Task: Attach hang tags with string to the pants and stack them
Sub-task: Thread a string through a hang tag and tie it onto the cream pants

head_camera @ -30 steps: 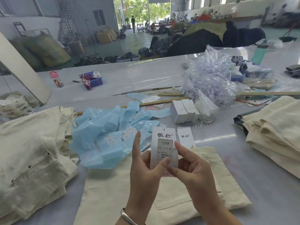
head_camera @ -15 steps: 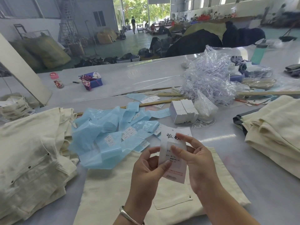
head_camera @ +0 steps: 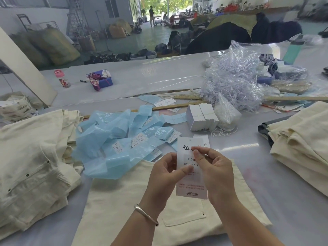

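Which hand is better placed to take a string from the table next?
Probably the right hand: the strings lie ahead on its side. The left hand could hold the tags.

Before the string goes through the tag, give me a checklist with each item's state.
1. Tag held by both hands: left hand and right hand pinch it: ok.
2. Tag hole uncovered: ok.
3. String in hand: none visible: not ok.
4. Loose string on the table by the tag box: ok.
5. Pants flat under the hands: ok.
6. Second tag aligned behind: cannot tell.
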### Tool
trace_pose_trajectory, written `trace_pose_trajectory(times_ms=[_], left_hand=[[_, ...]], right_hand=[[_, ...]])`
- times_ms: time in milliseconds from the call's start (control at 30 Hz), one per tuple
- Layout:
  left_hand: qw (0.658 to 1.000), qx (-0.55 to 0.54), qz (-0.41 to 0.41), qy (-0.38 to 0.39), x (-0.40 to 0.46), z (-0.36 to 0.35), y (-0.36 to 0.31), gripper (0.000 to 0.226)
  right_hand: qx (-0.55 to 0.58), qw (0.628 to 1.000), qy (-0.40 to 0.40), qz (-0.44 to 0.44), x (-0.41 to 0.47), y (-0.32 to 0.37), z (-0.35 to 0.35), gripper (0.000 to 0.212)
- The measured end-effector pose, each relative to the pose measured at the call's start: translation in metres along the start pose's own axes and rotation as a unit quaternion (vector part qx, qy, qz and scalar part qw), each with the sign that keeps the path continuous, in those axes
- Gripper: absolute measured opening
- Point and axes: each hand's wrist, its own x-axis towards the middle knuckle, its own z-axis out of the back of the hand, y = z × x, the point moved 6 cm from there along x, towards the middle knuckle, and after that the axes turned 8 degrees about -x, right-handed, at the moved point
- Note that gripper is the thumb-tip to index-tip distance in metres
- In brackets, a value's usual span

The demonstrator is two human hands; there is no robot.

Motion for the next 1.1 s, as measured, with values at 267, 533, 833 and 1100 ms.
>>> trace_pose_trajectory(times_ms=[267, 533, 833, 1100], left_hand=[[0.995, -0.061, 0.078, -0.033, 0.028, -0.011, 0.032, 0.035], [0.964, 0.075, 0.109, -0.232, 0.063, 0.002, 0.092, 0.024], [0.948, 0.186, 0.051, -0.252, 0.111, 0.006, 0.091, 0.072], [0.939, 0.2, 0.052, -0.275, 0.108, 0.024, 0.098, 0.08]], right_hand=[[0.043, 0.99, 0.129, -0.032, 0.017, -0.022, 0.014, 0.029], [-0.14, 0.985, 0.083, -0.067, 0.103, -0.082, 0.064, 0.015], [-0.489, 0.87, 0.058, 0.029, 0.267, -0.126, 0.075, 0.017], [-0.731, 0.628, 0.186, 0.19, 0.323, -0.116, 0.021, 0.034]])
